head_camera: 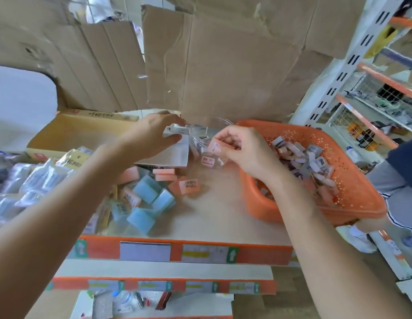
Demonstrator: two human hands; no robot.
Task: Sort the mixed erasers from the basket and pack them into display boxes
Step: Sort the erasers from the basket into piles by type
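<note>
- The pink eraser is pinched between the thumb and curled fingers of the right hand, just left of the basket and beside the clear container.
- A white sleeved eraser sits in the left hand, whose fingers curl round it, right at the near side of the clear container. Blur keeps me from saying whether it touches the rim.
- The clear container already holds a few small erasers, so packing has begun. How full it is cannot be read through the plastic.
- The orange basket on the right is heaped with mixed erasers, so by my reckoning most of the sorting is left.
- A loose pile of blue and pink erasers lies on the shelf board to the left of centre. It looks like a sorted group waiting for a box, though that is a guess.
- A flat grey box lies behind that pile, under the left hand. Its contents are hidden.
- Further out, an open cardboard carton stands at the back left, bagged packets are at the far left, and the orange shelf edge with labels runs along the front.
- Another person stands beside the basket on the right.
</note>
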